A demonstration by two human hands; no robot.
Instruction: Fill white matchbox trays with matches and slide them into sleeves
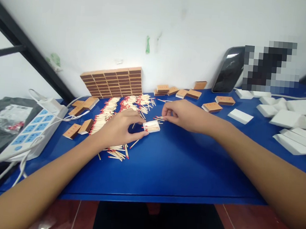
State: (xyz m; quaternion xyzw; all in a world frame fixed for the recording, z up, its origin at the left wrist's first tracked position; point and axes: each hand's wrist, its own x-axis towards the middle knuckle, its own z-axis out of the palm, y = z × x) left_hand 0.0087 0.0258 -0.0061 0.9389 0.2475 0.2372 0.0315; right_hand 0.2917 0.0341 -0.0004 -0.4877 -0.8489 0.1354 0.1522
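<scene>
Forearms (265,165) across table edge (178,200), left hand (124,128) in wide pinch on tray (156,130), right hand (182,114) tight on matches (159,119), open tabletop (170,161) between.

The tabletop (183,166) is a strong, plain blue, and the matches (99,119) on its left show cream with bright red heads, as do the few in the white tray (154,129) mid-table. Behind them I see stacked matchboxes (115,84) making a brick-like grid of dark brown edged in tan, while the loose boxes (212,106) to the far right have orange-tan faces with reddish print. Over on the left the power strip (32,129) is white with light blue panels, the empty trays (287,119) on the right are all white, and the phone (229,71) is black.
</scene>
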